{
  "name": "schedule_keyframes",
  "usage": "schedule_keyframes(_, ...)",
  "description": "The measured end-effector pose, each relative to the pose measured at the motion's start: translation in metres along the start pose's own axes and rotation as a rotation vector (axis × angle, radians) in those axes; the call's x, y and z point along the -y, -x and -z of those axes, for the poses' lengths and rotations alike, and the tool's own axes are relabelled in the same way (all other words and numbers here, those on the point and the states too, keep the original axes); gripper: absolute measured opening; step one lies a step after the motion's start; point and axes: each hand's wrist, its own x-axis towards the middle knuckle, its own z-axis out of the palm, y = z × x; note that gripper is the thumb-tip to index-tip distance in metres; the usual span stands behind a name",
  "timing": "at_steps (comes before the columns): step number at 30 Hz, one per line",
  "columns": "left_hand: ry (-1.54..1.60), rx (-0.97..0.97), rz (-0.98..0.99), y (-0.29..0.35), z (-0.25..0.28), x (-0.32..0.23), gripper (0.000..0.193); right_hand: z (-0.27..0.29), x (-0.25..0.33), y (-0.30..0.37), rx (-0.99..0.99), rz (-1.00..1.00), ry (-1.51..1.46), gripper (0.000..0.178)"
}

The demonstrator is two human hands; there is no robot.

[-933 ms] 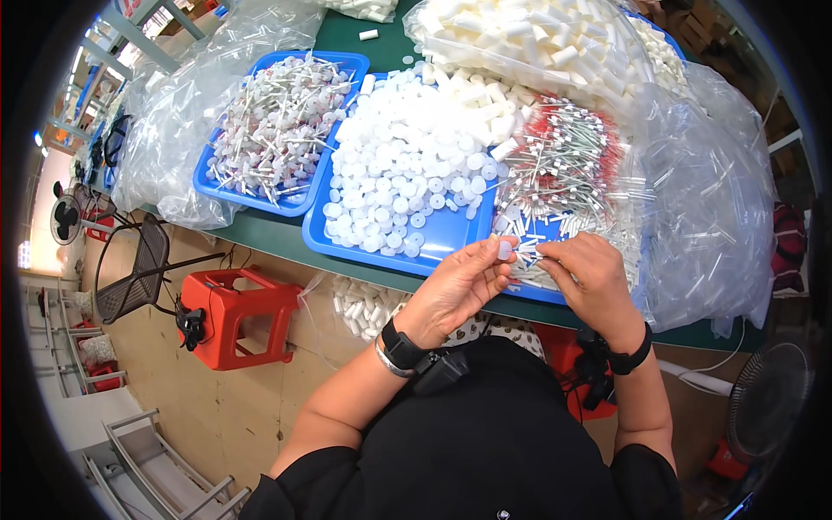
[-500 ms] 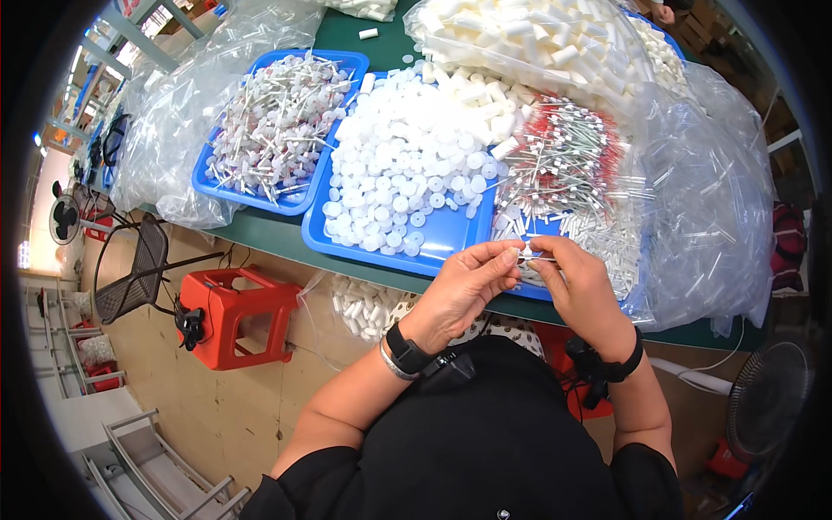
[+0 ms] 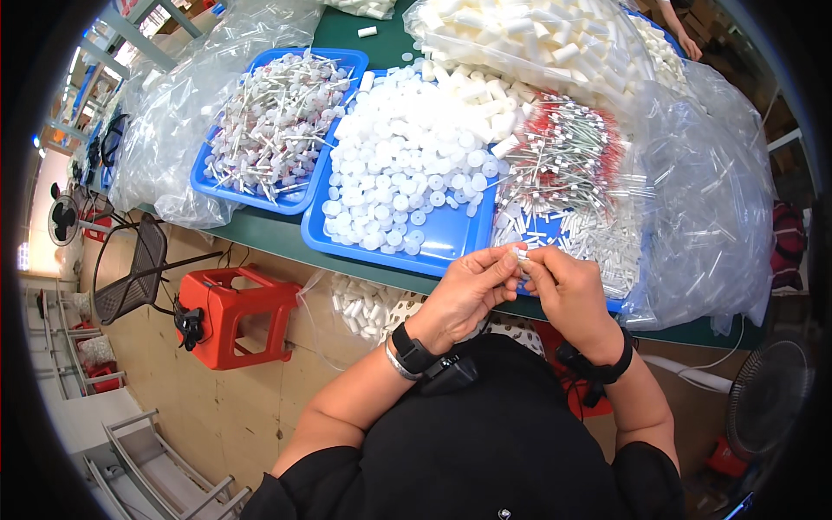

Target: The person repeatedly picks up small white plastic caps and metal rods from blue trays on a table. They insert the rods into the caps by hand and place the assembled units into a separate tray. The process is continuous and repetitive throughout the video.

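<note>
Over the front edge of the right-hand blue tray, my left hand (image 3: 478, 284) and my right hand (image 3: 565, 286) meet fingertip to fingertip. Between their pinched fingers is a small white plastic piece (image 3: 520, 253), mostly covered by the fingers. Just beyond the hands lie short white tubes (image 3: 598, 247) and a heap of thin rods with white heads and red ends (image 3: 563, 160). Left of them, a blue tray (image 3: 451, 232) carries a pile of translucent white discs (image 3: 390, 165). Farther left, another blue tray (image 3: 290, 206) holds rods fitted with discs (image 3: 273, 121).
A clear bag of white cylinders (image 3: 537, 39) lies behind the trays. Crumpled plastic bags (image 3: 706, 199) flank them. A red stool (image 3: 234, 316) stands at the left below the green table (image 3: 347, 264), a fan (image 3: 767, 399) at the lower right. Another person's hand (image 3: 689, 45) shows at top right.
My hands have drawn slightly closer to me, and the fingers now cover more of the white piece. The other person's hand at top right has come farther into view.
</note>
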Motion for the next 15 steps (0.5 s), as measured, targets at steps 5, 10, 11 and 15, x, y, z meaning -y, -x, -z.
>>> schedule_keyframes(5, -0.052, -0.033, 0.015, 0.002, -0.004, -0.009, 0.032, 0.004, -0.002, -0.003, 0.101, -0.140, -0.200, 0.009)
schedule_keyframes(10, -0.085, -0.119, -0.099, 0.007, 0.001, -0.029, 0.034, 0.016, -0.019, -0.015, 0.187, -0.176, -0.156, 0.012)
schedule_keyframes(11, -0.078, -0.138, -0.128, 0.008, 0.003, -0.033, 0.035, 0.017, -0.024, -0.018, 0.161, -0.078, -0.010, 0.012)
schedule_keyframes(15, -0.067, -0.132, -0.189, 0.010, 0.006, -0.036, 0.036, 0.004, -0.034, -0.015, 0.255, 0.118, 0.361, 0.012)
